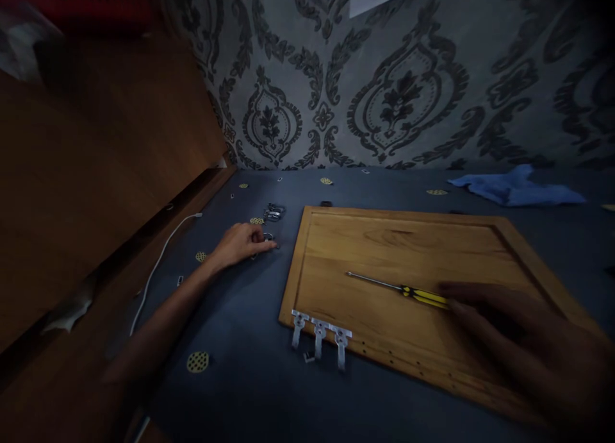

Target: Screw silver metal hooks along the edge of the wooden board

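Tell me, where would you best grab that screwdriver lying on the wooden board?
By its yellow handle, coming from above on the right. The screwdriver lies flat on the wooden board, thick handle toward the right hand, thin metal shaft pointing away to the left, so pinching the handle's sides probably gives the surest hold.

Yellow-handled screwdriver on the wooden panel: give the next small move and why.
Probably close the right hand around the yellow-and-black screwdriver: its fingertips are just at the handle, which lies flat on the light wooden panel, while the left hand rests on a small metal fitting.
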A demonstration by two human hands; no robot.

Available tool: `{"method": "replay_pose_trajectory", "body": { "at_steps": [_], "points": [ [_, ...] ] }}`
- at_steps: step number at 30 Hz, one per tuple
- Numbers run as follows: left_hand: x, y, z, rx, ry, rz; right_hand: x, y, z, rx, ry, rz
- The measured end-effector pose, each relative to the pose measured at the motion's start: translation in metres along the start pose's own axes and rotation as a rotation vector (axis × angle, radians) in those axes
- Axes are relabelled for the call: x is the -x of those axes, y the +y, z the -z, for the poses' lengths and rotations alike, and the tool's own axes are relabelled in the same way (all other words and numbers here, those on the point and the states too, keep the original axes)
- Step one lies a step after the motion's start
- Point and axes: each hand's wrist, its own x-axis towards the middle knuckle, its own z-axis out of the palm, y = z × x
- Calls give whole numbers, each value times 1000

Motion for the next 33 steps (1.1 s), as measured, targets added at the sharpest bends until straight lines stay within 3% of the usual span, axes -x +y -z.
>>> {"method": "replay_pose_trajectory", "body": {
  "at_steps": [9,17,25,27,31,33],
  "points": [
    [-2,4,19,-36,-106,49,3,8,-4,-60,-62,-12],
    [1,5,32,-100,-90,7,3,13,-7,-59,-47,-3],
    [6,7,43,-84,-210,-21,6,17,-7,-45,-58,-8],
    [4,2,39,-82,-167,-27,6,18,-8,-46,-50,-1],
    [-7,-16,24,-123,44,-25,4,14,-7,-79,-39,31],
    [-12,-26,15,-142,66,-20,3,13,-6,-81,-32,40]
  ]
}}
